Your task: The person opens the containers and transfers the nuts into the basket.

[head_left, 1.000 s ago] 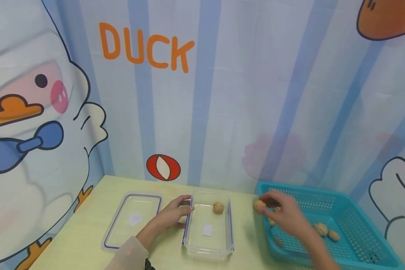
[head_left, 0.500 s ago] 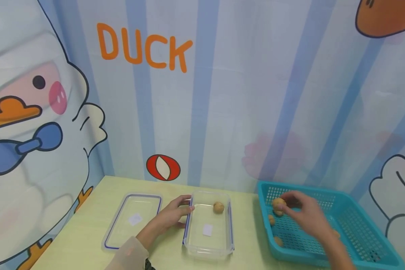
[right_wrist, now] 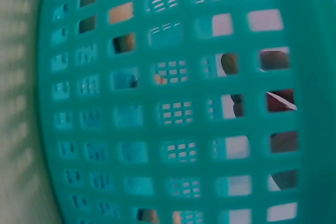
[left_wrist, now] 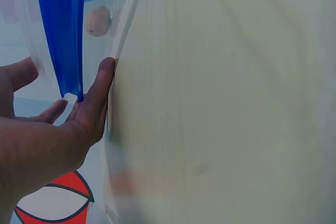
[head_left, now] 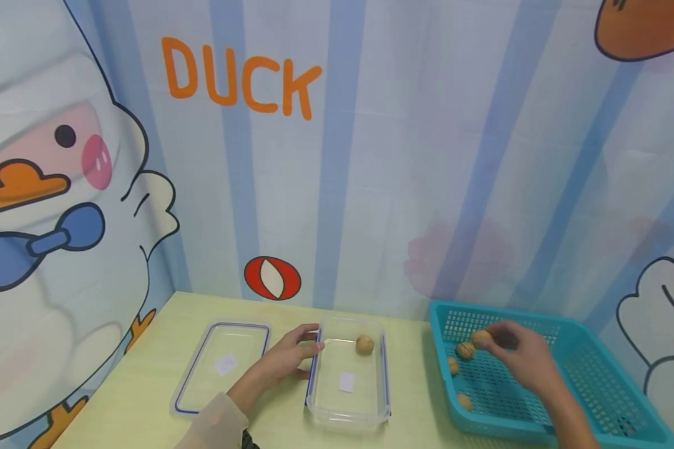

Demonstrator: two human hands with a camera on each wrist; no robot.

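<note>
In the head view my right hand (head_left: 522, 355) is over the blue-green basket (head_left: 590, 349), pinching a walnut (head_left: 482, 338) between thumb and fingertips. Just left of it a cracked-looking walnut (head_left: 465, 350) lies in the basket, with more along the left wall. My left hand (head_left: 286, 355) rests against the left side of a clear food container (head_left: 348, 415), one fingertip over its rim. A single walnut (head_left: 364, 344) sits inside, near the far end. The left wrist view shows fingers spread beside the container's blue clip (left_wrist: 63, 35). Basket mesh mostly hides the right hand in its wrist view.
Left of the container lies its clear lid (head_left: 219, 368) with a blue seal, flat on the pale yellow table (head_left: 415, 374). A printed duck curtain (head_left: 382, 187) hangs right behind the table.
My right hand, with the walnut in its fingers, has moved right from the basket's left rim to over its inside. The left hand and the container stay put.
</note>
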